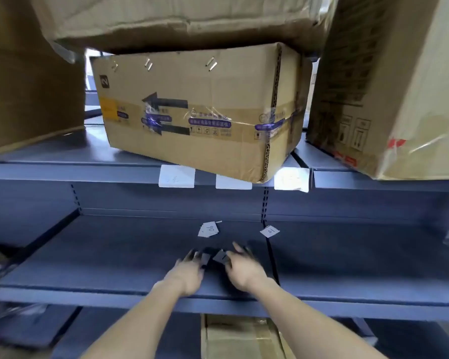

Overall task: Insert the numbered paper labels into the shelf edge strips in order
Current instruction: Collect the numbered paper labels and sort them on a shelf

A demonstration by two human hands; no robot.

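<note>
Risk of a muddled order: left hand and right hand, fingers curled, each pinching one small label on lower shelf. Blurred, so grip uncertain. Loose labels behind; three already in upper strip.

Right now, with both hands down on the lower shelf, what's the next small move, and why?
Probably lift the right hand with the paper label it is pinching toward the upper shelf edge strip. That label seems to read 1, though it is blurred. Three white labels already sit in the strip; their numbers are unreadable. The left hand holds another label.
</note>
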